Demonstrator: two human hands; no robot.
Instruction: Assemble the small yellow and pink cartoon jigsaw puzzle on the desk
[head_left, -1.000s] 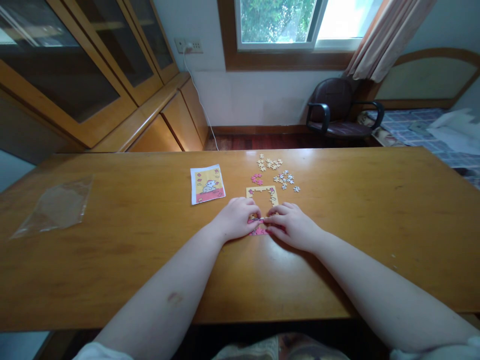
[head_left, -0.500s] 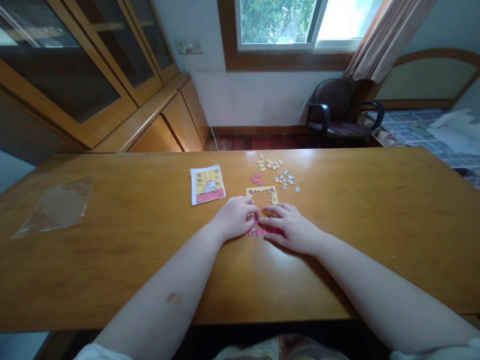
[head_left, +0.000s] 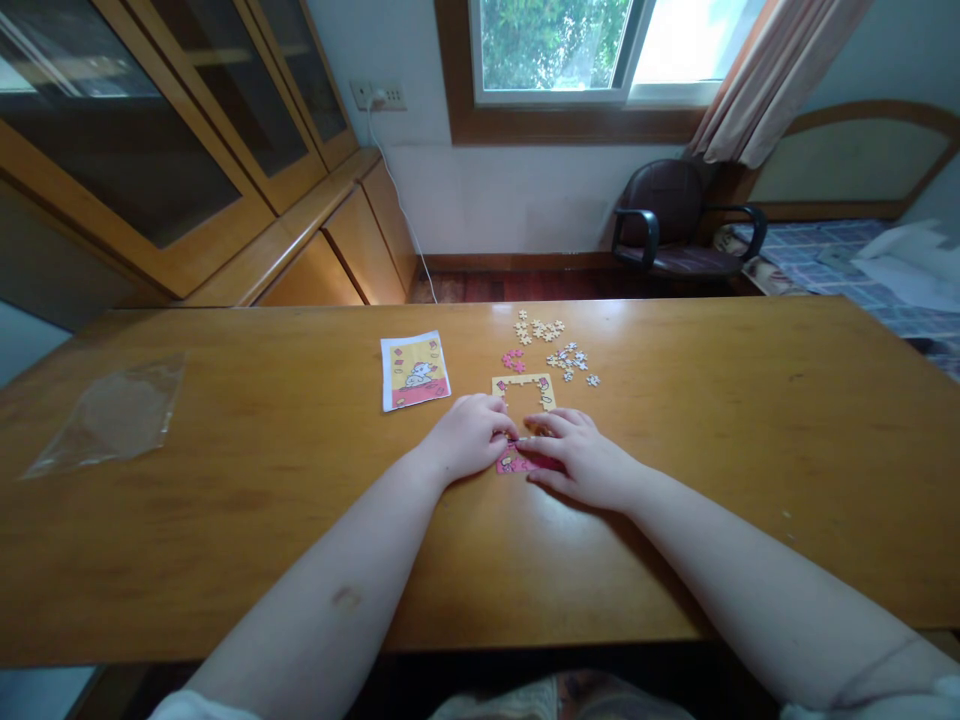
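A partly joined jigsaw puzzle (head_left: 517,464) lies in front of me, its yellow border round a bare middle and its lower part pink. My left hand (head_left: 474,434) is at its left side, thumb and fingers pinched together over the lower left, apparently on a small puzzle piece mostly hidden by the fingertips. My right hand (head_left: 574,455) rests over the right side with its fingers apart, the fingertips touching the pink part and covering the right border. Beyond the puzzle are loose pink pieces (head_left: 514,361), yellow pieces (head_left: 541,329) and white-and-yellow pieces (head_left: 568,359).
A printed picture card (head_left: 415,371) of a white cartoon animal lies left of the puzzle. A clear plastic bag (head_left: 112,410) is at the left of the wooden table (head_left: 750,420). Past the table's far edge stands an office chair (head_left: 667,220); a cabinet (head_left: 300,215) is at the left.
Both hands stay at the puzzle almost unmoved. The left fingertips shift very slightly over the lower left part. The loose pieces and the card lie as before.
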